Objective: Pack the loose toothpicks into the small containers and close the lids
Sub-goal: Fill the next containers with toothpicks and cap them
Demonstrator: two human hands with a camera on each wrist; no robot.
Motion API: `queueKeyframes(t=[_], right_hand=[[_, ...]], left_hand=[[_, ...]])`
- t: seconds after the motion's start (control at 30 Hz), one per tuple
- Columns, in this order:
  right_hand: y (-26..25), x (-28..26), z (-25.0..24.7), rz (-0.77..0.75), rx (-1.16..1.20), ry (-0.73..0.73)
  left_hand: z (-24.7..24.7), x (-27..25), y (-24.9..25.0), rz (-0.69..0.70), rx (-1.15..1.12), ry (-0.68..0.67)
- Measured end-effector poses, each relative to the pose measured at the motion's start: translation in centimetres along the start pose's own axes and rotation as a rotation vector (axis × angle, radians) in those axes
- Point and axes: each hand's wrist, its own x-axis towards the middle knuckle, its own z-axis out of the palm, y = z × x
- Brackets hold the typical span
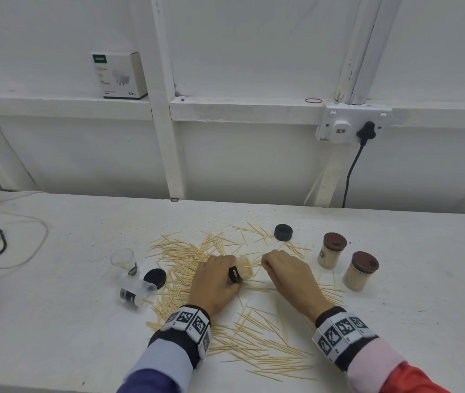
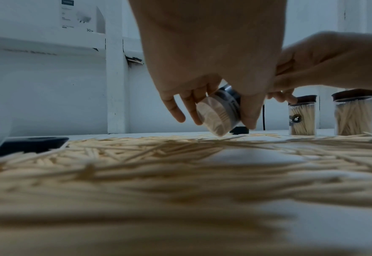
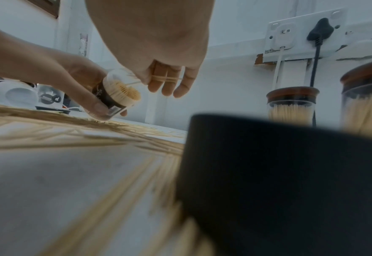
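Loose toothpicks (image 1: 186, 253) lie scattered across the white table (image 1: 69, 321). My left hand (image 1: 217, 276) grips a small clear container (image 1: 243, 270), tilted with its open mouth to the right and packed with toothpicks (image 3: 126, 91). In the left wrist view the fingers (image 2: 178, 110) and thumb wrap that container (image 2: 218, 114). Just right of the mouth, my right hand (image 1: 275, 260) pinches a few toothpicks (image 3: 165, 78) in its curled fingers (image 3: 169, 86). Two empty containers (image 1: 125, 260) (image 1: 133, 293) and a black lid (image 1: 154, 277) sit at the left. Another black lid (image 1: 283, 232) lies behind the hands.
Two filled jars with brown lids (image 1: 332, 251) (image 1: 360, 272) stand upright at the right. Cables (image 1: 4, 239) lie at the far left. A wall socket with a black plug (image 1: 366, 130) and a white box (image 1: 119, 75) sit behind the table.
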Motion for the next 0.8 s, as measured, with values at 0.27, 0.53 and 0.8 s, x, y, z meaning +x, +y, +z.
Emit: queueKeyframes(t=[0.27, 0.53, 0.8], right_hand=[[-0.8, -0.1, 0.8, -0.229, 0.112, 0.08], [0.1, 0.6, -0.4, 0.016, 0.492, 0.0], [-1.0, 3.6, -2.9, -0.041, 0.65, -0.096]], left_hand=[[-0.5, -0.5, 0.9, 0.11, -0.169, -0.126], [-0.1, -0.4, 0.7, 0.153, -0.229, -0.202], [-0.5, -0.6, 1.0, 0.105, -0.336, -0.169]])
